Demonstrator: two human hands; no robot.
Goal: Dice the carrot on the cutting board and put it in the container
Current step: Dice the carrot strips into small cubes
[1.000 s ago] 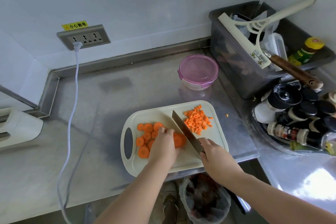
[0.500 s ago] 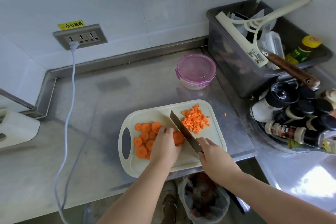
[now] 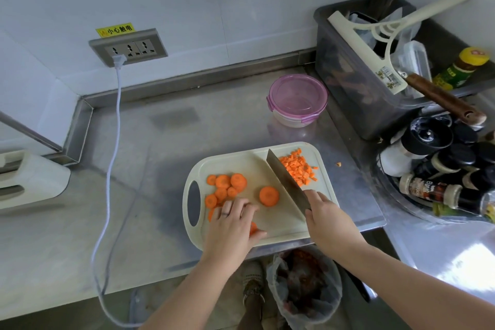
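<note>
A cream cutting board [image 3: 241, 161] lies near the counter's front edge. Several carrot slices [image 3: 223, 186] sit on its left half, and one large slice [image 3: 269, 196] lies alone mid-board. Diced carrot [image 3: 297, 167] is piled at the board's far right. My right hand [image 3: 328, 220] grips the handle of a cleaver [image 3: 286, 182], whose blade stands between the large slice and the dice. My left hand [image 3: 231, 228] rests over the near slices, holding a carrot piece [image 3: 252, 228] under its fingers. The round container [image 3: 297, 100] with a pink lid stands closed behind the board.
A dark bin [image 3: 375, 94] with a squeegee and bottles stands at the right. Spice bottles [image 3: 439, 169] crowd a tray beside it. One carrot bit [image 3: 339, 164] lies on the counter. A white cable [image 3: 112, 158] hangs from the wall socket. A bagged waste bin [image 3: 305, 286] stands below the counter edge.
My left hand has pulled back toward the near edge, uncovering one large slice mid-board. The cleaver has shifted slightly right, nearer the diced pile.
</note>
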